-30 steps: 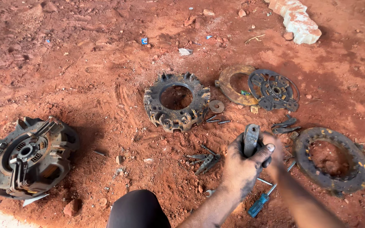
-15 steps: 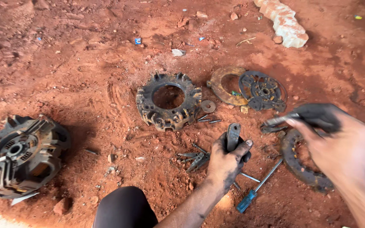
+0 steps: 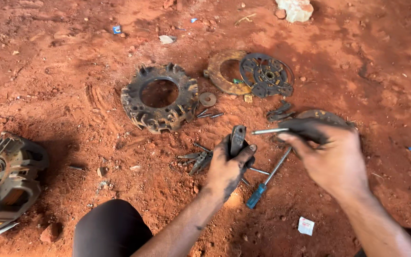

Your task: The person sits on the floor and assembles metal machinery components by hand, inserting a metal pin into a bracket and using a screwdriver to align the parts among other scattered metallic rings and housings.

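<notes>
Nearest, a blue-handled screwdriver (image 3: 267, 178) lies on the red dirt (image 3: 63, 71) between the two hands, its shaft slanting up to the right. The left hand (image 3: 228, 166) is clenched around a dark metal lever (image 3: 237, 139) standing upright. The right hand (image 3: 331, 159), just beside it, grasps a thin steel rod (image 3: 268, 131) pointing left towards the lever's top; beyond lies a toothed ring (image 3: 159, 96).

Left hand (image 3: 228, 166) gripping metal lever (image 3: 237, 139), right hand (image 3: 331, 157) holding rod (image 3: 269, 131) (red dirt)
</notes>
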